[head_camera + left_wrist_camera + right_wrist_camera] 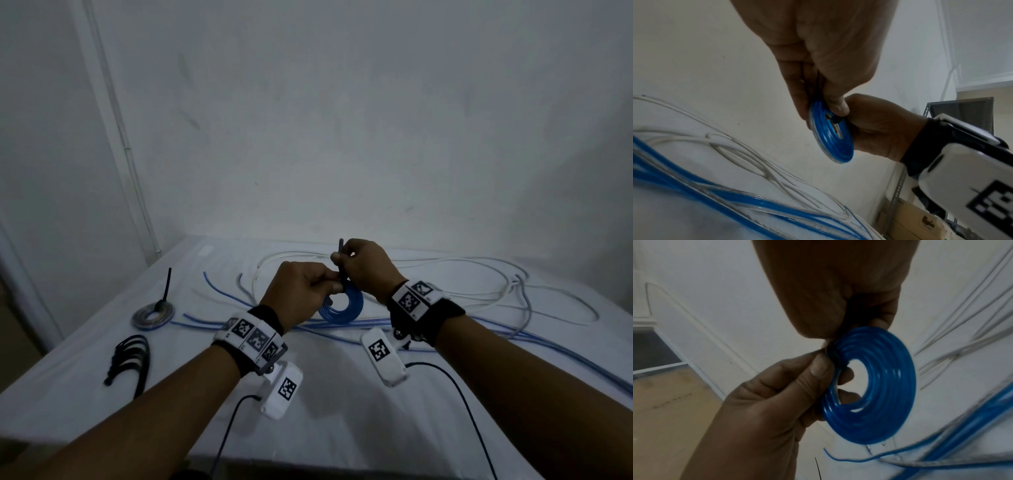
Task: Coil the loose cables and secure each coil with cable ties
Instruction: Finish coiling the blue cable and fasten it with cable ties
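Left hand (301, 291) pinches blue cable coil (342, 308) w/ black cable tie (340, 263); right hand (368, 270) above coil pinches tie tail, prob. to cinch.

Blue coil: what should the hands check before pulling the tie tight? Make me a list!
1. Blue coil neatly wound: ok.
2. Left hand grips the coil: ok.
3. Black cable tie wrapped round the coil: ok.
4. Right hand holds the tie's tail: ok.
5. Tail threaded through the tie's head: cannot tell, fingers hide it.
6. Spare ties on the table for the loose cables: ok.
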